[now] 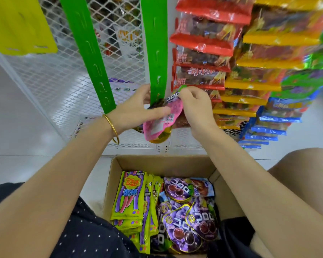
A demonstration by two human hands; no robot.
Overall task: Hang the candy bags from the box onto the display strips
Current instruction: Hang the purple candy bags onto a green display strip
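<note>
A pink-backed candy bag (161,123) is held at the lower end of the right green display strip (156,53). My left hand (138,108) holds the bag's side, thumb across its back, with fingers behind the strip. My right hand (195,103) pinches the bag's top corner beside the strip. A second green strip (90,58) hangs bare to the left. Below, an open cardboard box (166,162) holds purple grape candy bags (186,213) and yellow-green candy bags (131,198).
A white mesh rack (63,86) stands behind the strips. Red snack bags (203,58), yellow bags (259,71) and blue bags (268,125) hang in columns to the right. A yellow strip (21,25) hangs at the upper left. My knees flank the box.
</note>
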